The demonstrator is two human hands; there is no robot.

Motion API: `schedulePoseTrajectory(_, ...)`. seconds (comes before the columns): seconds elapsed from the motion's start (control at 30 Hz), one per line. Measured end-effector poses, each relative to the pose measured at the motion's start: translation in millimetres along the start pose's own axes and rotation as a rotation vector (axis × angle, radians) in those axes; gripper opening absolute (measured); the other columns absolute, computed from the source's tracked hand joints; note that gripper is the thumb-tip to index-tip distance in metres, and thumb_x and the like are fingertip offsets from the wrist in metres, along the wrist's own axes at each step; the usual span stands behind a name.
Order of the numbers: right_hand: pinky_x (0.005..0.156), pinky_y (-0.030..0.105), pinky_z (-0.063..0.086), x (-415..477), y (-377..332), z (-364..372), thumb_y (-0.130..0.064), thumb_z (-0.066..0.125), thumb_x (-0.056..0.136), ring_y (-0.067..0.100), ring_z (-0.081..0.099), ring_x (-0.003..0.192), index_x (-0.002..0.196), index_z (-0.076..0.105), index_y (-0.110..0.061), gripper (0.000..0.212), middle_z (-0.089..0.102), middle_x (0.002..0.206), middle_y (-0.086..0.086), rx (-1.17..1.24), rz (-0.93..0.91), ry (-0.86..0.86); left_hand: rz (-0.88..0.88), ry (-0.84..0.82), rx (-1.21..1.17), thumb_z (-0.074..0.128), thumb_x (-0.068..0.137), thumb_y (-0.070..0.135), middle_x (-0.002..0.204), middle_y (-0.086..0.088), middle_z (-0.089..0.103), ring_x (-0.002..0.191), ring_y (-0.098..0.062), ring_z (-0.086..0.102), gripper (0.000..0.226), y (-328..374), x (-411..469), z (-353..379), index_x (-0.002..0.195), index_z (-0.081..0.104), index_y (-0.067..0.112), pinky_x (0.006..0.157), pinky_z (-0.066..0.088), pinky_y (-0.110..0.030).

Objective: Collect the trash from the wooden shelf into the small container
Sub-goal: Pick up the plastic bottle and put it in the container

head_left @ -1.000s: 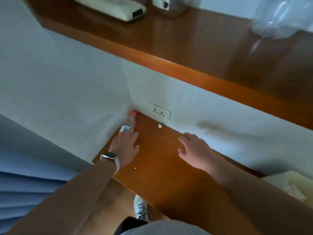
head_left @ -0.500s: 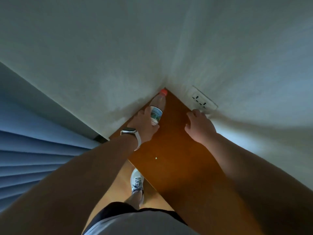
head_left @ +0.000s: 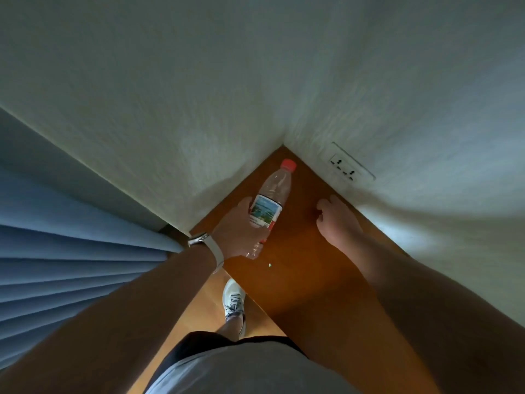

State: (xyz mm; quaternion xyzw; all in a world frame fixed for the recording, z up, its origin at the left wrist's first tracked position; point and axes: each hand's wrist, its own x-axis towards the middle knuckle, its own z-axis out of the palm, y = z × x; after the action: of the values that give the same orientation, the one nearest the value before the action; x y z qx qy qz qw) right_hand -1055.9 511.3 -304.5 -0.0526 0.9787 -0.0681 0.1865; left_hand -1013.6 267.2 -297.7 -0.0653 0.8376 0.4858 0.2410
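Note:
A clear plastic bottle [head_left: 274, 189] with a red cap and a picture label is tilted toward the corner of the wooden shelf [head_left: 298, 274]. My left hand [head_left: 237, 233], with a watch on its wrist, grips the bottle's lower half. My right hand [head_left: 338, 220] is over the shelf by the back wall, its fingers curled in. The small white scrap that lay there is out of sight under those fingers. A tiny pale speck [head_left: 269, 264] lies on the shelf below the bottle. No small container is in view.
White walls meet at the shelf's far corner, with a wall socket [head_left: 345, 166] low on the right wall. Blue pleated curtain [head_left: 71, 265] hangs at the left. My shoe [head_left: 234, 304] stands on the wooden floor beside the shelf's front edge.
My head dropped below the upper shelf. My left hand closed round the bottle and lifted it off the corner. My right hand reached the scrap by the socket and curled over it.

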Motion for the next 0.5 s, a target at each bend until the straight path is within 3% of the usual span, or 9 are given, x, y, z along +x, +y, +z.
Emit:
schedulePoseTrajectory(0.1,0.073,0.023,0.044,-22,-3,-1,-0.015,0.052,0.094,0.012,0.053,0.086,0.113,0.059,-0.013,0.020,0.055,0.107,0.002,0.072,-0.031,0.051,0.053,-0.043,-0.051,0.077,0.078,0.018,0.101,0.011,0.068,0.091,-0.005,0.066,0.045,11,-9,4,0.117,0.057,0.029,0.078,0.056,-0.026)
schedulePoseTrajectory(0.33,0.059,0.016,0.034,-81,14,-23,-0.020,0.056,0.094,0.008,0.050,0.075,0.095,0.058,-0.017,0.004,0.050,0.088,-0.007,0.114,0.038,0.205,0.189,-0.175,-0.099,0.081,0.076,0.014,0.108,0.009,0.064,0.095,-0.005,0.064,0.054,53,-19,28,0.120,0.052,0.028,0.072,0.051,-0.016)
schedulePoseTrajectory(0.5,0.059,0.023,0.045,-136,46,-38,-0.015,0.061,0.090,0.013,0.054,0.067,0.083,0.056,-0.013,0.008,0.052,0.081,-0.003,0.202,0.098,0.335,0.350,-0.308,0.019,0.081,0.077,0.018,0.114,0.015,0.057,0.100,0.001,0.059,0.065,85,-36,61,0.129,0.043,0.030,0.077,0.050,-0.016)
